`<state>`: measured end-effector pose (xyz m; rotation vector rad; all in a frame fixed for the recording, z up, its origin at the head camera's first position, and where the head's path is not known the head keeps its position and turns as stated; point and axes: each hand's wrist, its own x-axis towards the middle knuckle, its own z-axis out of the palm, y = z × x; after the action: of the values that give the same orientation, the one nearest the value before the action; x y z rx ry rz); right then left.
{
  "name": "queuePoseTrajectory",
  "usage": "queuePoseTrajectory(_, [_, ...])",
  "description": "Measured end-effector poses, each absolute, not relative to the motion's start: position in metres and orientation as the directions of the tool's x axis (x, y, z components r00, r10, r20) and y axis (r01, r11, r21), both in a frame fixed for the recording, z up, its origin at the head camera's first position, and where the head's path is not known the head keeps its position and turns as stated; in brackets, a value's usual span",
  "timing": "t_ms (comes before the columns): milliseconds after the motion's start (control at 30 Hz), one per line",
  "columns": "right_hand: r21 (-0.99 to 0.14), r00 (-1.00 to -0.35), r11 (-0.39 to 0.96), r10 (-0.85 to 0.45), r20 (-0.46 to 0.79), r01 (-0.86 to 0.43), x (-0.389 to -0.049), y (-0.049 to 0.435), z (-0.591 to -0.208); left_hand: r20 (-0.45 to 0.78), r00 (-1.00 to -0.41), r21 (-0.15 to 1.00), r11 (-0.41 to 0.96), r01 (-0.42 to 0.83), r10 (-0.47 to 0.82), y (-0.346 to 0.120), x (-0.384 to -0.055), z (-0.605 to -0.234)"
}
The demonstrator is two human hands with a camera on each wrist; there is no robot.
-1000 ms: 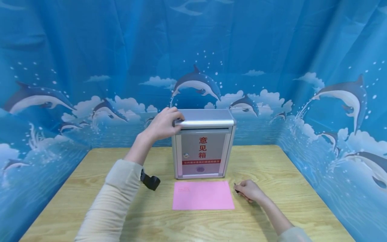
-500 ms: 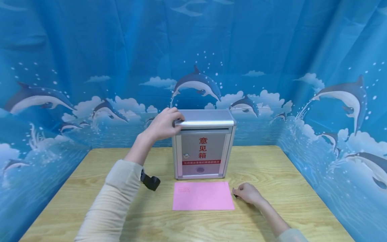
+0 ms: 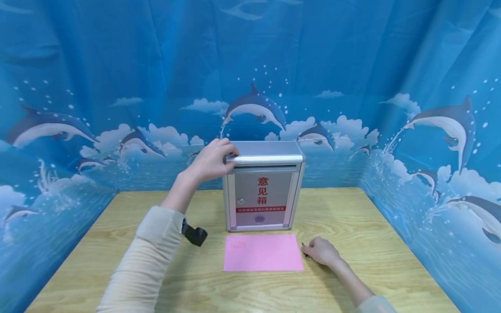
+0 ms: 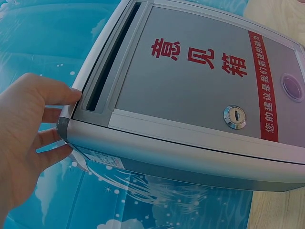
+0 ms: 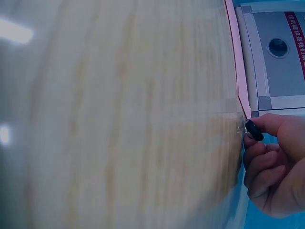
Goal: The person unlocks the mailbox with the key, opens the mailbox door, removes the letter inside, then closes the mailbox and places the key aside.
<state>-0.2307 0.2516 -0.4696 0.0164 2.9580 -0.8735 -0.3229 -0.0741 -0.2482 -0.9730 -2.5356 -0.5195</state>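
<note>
A silver-grey metal suggestion box (image 3: 270,191) stands upright on the table, with red characters, a slot near its top and a round lock (image 4: 235,117) on its front. My left hand (image 3: 213,159) grips the box's upper left corner, thumb at the front edge and fingers round the top and side. Low over the table, beside the right edge of a flat pink paper (image 3: 263,253), my right hand (image 3: 322,251) pinches a small key (image 5: 253,130) with a black head. The key's metal part shows only faintly.
The pink paper lies just in front of the box, with faint red print at its upper left. Wood-grain table (image 3: 203,287) surrounds both. A blue dolphin-print curtain (image 3: 250,65) hangs behind and along both sides.
My right hand has shifted slightly left and toward me with the key, which now sits at a different angle. The left hand, the box and the paper have not moved.
</note>
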Motion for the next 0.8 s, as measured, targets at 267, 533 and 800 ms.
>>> queuePoseTrajectory(267, [-0.400, -0.999, 0.916, 0.022, -0.037, 0.035, -0.2291, 0.2510, -0.4658, 0.464, -0.690, 0.202, 0.692, 0.693, 0.555, -0.0740, -0.3236, -0.2493])
queuePoseTrajectory(533, [-0.326, -1.000, 0.945, 0.016, -0.016, 0.021, -0.2270, 0.2496, -0.4631, 0.473, -0.679, 0.187, 0.689, 0.700, 0.561, -0.0736, -0.3237, -0.2492])
queuePoseTrajectory(800, [-0.292, -0.999, 0.956, 0.028, -0.022, 0.033, -0.2288, 0.2493, -0.4649, 0.476, -0.683, 0.184, 0.696, 0.694, 0.555, -0.0738, -0.3238, -0.2505])
